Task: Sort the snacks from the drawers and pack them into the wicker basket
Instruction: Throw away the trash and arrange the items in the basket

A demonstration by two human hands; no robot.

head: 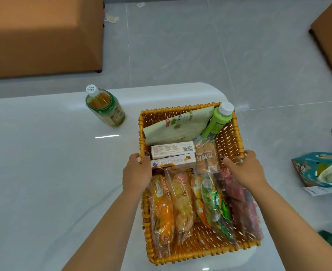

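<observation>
wicker basket (229, 132): golden-orange weave.
bottle in the basket (219, 122): bright green, white cap.
pouch at the basket's far wall (173, 126): pale green.
tea bottle left of the basket (106, 108): amber, green label, white cap.
bag right of the basket (306, 169): teal, patterned.
table (43, 163): glossy white.

I'm looking down on a glossy white table (43, 173) with a rounded far corner. A wicker basket (229, 133) sits on it at the right end, close to the edge. A tea bottle (105, 107) with a white cap stands upright on the tabletop, off to the basket's far left, apart from it. Beyond lies grey tiled floor (200, 45), and on it, right of the table, a teal snack bag (310, 169).
</observation>
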